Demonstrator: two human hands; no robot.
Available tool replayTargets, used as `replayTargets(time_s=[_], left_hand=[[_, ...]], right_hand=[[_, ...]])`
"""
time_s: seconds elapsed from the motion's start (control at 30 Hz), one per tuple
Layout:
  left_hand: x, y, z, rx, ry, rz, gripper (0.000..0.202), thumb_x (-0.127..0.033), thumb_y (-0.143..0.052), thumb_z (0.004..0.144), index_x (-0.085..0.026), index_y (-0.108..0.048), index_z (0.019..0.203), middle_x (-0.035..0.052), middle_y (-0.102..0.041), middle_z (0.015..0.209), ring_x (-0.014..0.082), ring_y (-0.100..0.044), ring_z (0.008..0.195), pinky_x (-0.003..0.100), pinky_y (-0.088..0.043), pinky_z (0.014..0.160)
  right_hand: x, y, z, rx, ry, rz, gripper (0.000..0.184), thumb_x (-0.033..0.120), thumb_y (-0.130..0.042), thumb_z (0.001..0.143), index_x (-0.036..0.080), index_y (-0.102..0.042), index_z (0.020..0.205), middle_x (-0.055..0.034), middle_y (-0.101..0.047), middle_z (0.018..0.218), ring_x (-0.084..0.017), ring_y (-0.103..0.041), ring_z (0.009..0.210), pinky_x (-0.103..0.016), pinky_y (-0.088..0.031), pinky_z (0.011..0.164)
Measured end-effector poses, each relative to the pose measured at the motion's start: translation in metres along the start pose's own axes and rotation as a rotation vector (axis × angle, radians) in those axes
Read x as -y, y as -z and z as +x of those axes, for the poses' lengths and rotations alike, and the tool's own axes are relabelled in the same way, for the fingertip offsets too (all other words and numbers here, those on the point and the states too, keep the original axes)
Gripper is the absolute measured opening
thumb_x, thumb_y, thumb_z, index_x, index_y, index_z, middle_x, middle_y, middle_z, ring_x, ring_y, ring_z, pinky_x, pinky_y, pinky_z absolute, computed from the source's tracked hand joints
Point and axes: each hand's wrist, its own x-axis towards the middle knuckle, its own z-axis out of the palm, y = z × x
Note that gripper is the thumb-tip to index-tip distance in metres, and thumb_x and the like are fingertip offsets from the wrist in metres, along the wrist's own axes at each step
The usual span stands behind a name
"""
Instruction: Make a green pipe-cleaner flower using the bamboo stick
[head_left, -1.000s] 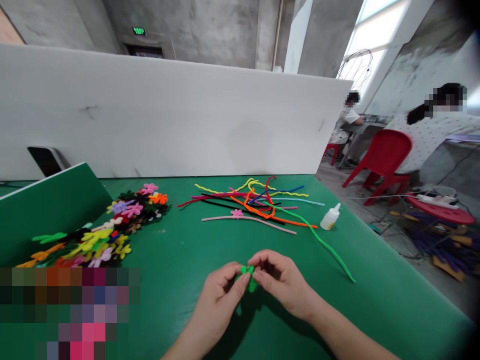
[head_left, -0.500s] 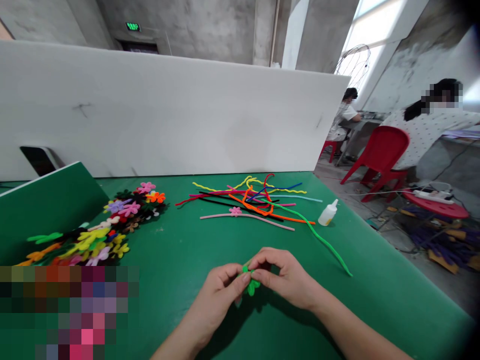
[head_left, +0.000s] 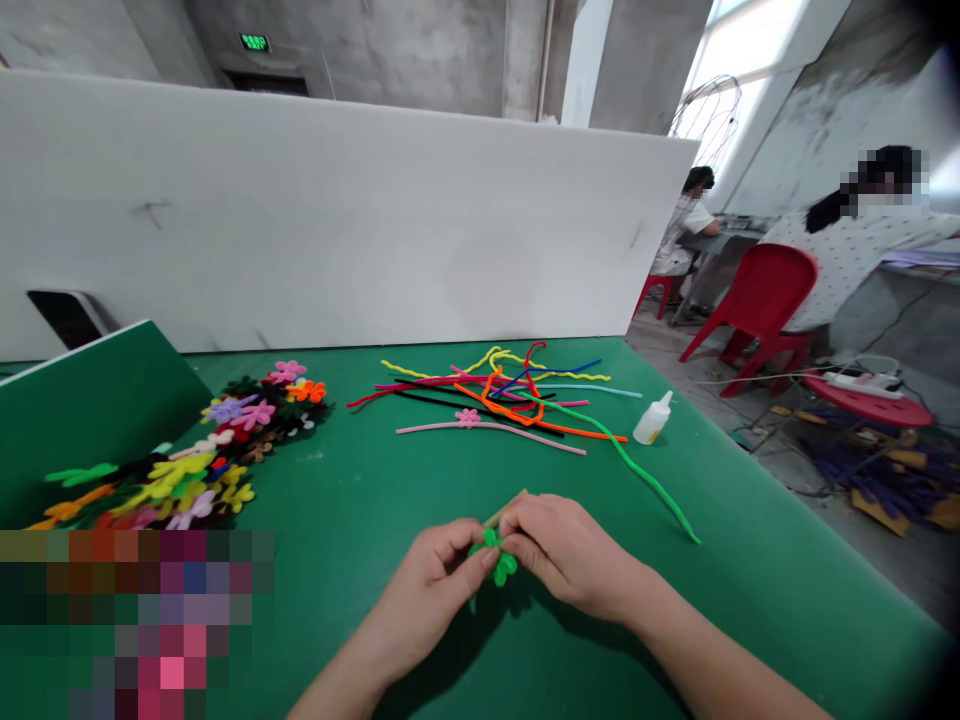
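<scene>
Green and fuzzy, one flower (head_left: 504, 572) sits between my two hands, pinched by my left hand (head_left: 439, 585) and right hand (head_left: 574, 555) together. One tan stick (head_left: 504, 510) shows just beyond that flower; farther past it are one pink flower (head_left: 468, 418) and, rightward, one white bottle (head_left: 651, 422).

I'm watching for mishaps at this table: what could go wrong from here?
The small bright-green fuzzy flower is pinched by the left hand and right hand; squeezing too hard might bend it out of shape.
The white plastic bottle stands toward the right edge of the green table; a careless sweep could knock it over.
The multicoloured fuzzy stems lie crossed; pulling one may drag others.
</scene>
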Motion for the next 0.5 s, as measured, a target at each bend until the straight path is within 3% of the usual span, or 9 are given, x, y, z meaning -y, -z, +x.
replayTargets(time_s=[0.27, 0.5], left_hand=[[0.0009, 0.0005, -0.0007, -0.060, -0.140, 0.325, 0.022, -0.028, -0.049, 0.079, -0.016, -0.056, 0.061, -0.0011, -0.046, 0.060, 0.0133, -0.042, 0.060, 0.023, -0.031, 0.058], [0.0016, 0.0002, -0.0012, -0.018, -0.034, 0.094, 0.023, -0.029, -0.048, 0.079, -0.016, -0.054, 0.062, -0.0041, -0.039, 0.056, 0.0108, -0.034, 0.054, 0.022, -0.028, 0.052]], right_hand=[[-0.0002, -0.0016, -0.0025, 0.064, -0.115, 0.000, 0.016, 0.022, -0.034, 0.089, 0.018, -0.048, 0.082, -0.0024, -0.057, 0.074, -0.013, -0.049, 0.063, -0.023, -0.036, 0.057], [-0.0007, -0.0004, -0.0001, 0.026, -0.054, 0.052, 0.014, 0.022, -0.038, 0.087, 0.018, -0.050, 0.079, -0.0023, -0.057, 0.076, -0.013, -0.049, 0.067, -0.022, -0.036, 0.063]])
